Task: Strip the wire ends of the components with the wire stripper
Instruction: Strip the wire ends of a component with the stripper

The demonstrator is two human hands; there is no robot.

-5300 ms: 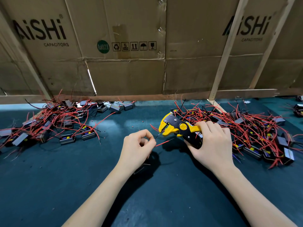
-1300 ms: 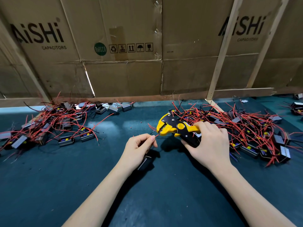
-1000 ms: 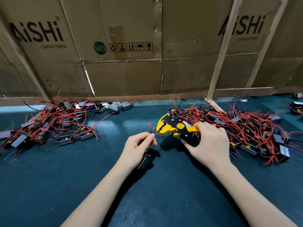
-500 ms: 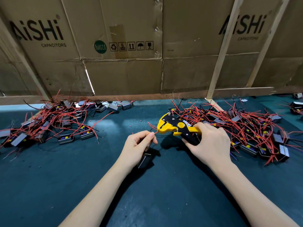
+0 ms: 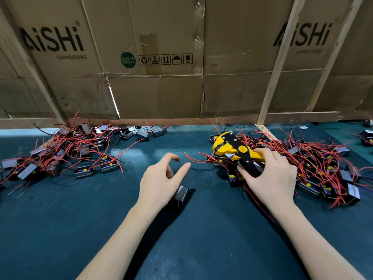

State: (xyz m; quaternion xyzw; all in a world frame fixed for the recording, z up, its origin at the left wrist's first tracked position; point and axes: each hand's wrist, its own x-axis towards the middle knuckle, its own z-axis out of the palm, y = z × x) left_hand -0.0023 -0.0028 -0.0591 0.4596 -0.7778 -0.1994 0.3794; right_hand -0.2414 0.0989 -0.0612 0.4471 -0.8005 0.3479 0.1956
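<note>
My right hand (image 5: 270, 176) grips the handles of the yellow and black wire stripper (image 5: 236, 150), whose jaws point left over the edge of the right pile of components (image 5: 323, 168). My left hand (image 5: 161, 178) hovers in the middle of the table with thumb and forefinger spread apart and nothing between them. A small grey component (image 5: 181, 195) lies on the mat partly under that hand. A loose red wire (image 5: 193, 158) runs on the mat between my left fingertips and the stripper.
A second pile of components with red wires (image 5: 66, 152) lies at the left. A cardboard wall (image 5: 161, 57) with wooden slats closes the back of the dark green mat (image 5: 201, 239). More components (image 5: 367, 136) sit at the far right edge.
My left hand has let go of the wire it was pinching and spread its fingers. The stripper has moved away to the right, toward the right pile.
</note>
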